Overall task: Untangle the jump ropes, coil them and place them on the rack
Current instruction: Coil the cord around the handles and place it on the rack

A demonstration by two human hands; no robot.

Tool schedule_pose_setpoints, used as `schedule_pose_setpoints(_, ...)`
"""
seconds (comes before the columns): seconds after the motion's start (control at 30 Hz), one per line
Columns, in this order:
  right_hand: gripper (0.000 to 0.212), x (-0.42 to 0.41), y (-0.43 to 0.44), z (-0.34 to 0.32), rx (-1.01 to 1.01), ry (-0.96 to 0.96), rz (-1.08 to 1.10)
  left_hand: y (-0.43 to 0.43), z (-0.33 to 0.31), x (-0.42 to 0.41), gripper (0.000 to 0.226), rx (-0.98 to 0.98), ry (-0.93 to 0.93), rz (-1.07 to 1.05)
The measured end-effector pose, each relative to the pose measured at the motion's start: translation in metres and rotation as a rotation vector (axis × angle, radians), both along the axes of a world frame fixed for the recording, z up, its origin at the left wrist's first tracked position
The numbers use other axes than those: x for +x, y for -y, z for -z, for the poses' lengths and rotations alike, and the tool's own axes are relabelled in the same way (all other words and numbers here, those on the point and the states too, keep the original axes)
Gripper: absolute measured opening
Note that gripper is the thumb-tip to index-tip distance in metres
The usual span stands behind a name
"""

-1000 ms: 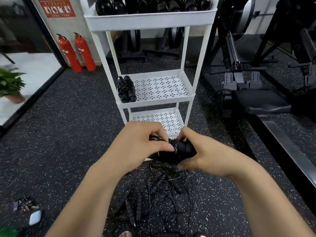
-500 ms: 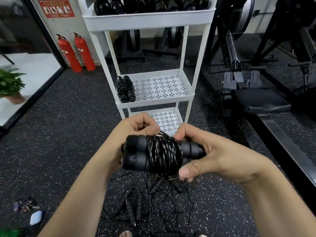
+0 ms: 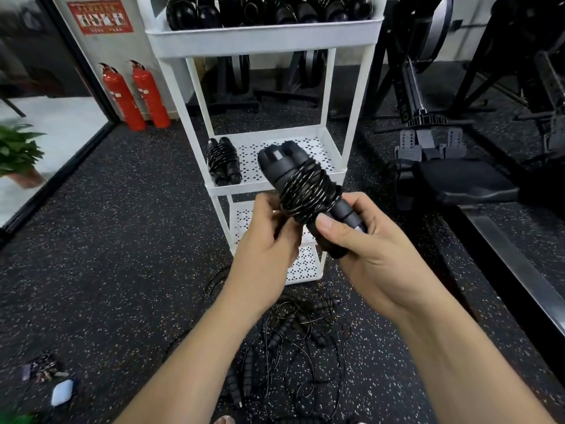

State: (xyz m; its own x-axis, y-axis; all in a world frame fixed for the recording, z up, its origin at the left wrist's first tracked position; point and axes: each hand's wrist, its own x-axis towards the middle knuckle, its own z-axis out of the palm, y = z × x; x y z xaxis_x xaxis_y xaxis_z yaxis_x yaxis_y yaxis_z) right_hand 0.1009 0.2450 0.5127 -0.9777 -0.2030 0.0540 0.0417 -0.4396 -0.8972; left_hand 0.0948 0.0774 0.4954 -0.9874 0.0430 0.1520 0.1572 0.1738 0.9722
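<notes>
A coiled black jump rope point(image 3: 302, 188), its cord wound round both handles, tilts up towards the white three-tier rack point(image 3: 351, 117). My right hand point(image 3: 363, 243) grips the lower ends of the handles, thumb on top. My left hand point(image 3: 266, 243) pinches the cord at the coil's lower left side. Another coiled rope point(image 3: 222, 160) lies on the left of the rack's middle shelf. Several coiled ropes point(image 3: 269, 9) fill the top shelf. A tangle of black ropes point(image 3: 293, 347) lies on the floor below my arms.
Two red fire extinguishers point(image 3: 134, 96) stand at the wall left of the rack. A rowing machine point(image 3: 452, 179) sits to the right, with a metal rail point(image 3: 519, 270) running along the floor. A potted plant point(image 3: 18, 154) is at far left. Small items point(image 3: 52, 381) lie at lower left.
The coiled rope has turned from lying sideways between my hands to pointing up towards the rack's middle shelf. My right hand now grips the handle ends and my left hand has shifted to the cord.
</notes>
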Motion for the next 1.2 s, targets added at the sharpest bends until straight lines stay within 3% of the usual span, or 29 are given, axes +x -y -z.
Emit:
schedule_pose_setpoints(0.13, 0.036, 0.000, 0.004, 0.005, 0.068, -0.005, 0.073, -0.002, -0.003, 0.001, 0.008, -0.040, 0.003, -0.043)
schedule_pose_setpoints(0.27, 0.043, -0.002, 0.007, 0.010, 0.147, 0.009, 0.173, -0.006, 0.000, 0.005, 0.009, -0.025, 0.107, -0.027)
schedule_pose_setpoints(0.37, 0.035, -0.004, 0.007, 0.012, 0.163, 0.033, 0.230, -0.008, 0.001, 0.009, 0.015, 0.002, 0.137, -0.076)
schedule_pose_setpoints(0.47, 0.024, -0.005, 0.009, 0.011, 0.180, 0.037, 0.295, -0.010, 0.003, 0.013, 0.010, 0.071, 0.161, -0.093)
schedule_pose_setpoints(0.6, 0.021, -0.006, 0.012, 0.012, 0.222, 0.044, 0.380, -0.018, 0.005, 0.018, 0.004, 0.260, 0.282, -0.021)
schedule_pose_setpoints(0.73, 0.019, -0.004, 0.013, 0.012, 0.245, 0.040, 0.451, -0.021, 0.004, 0.021, 0.005, 0.309, 0.314, 0.026)
schedule_pose_setpoints(0.87, 0.021, -0.002, 0.018, 0.013, 0.240, 0.045, 0.447, -0.029, 0.002, 0.026, 0.018, 0.291, 0.341, 0.027)
schedule_pose_setpoints(1.03, 0.031, -0.007, 0.016, 0.016, 0.240, 0.005, 0.391, -0.021, -0.002, 0.025, 0.013, 0.327, 0.401, 0.037)
schedule_pose_setpoints(1.2, 0.044, -0.010, -0.002, 0.015, 0.195, -0.064, 0.295, -0.006, -0.016, 0.021, 0.031, 0.325, 0.424, 0.032)
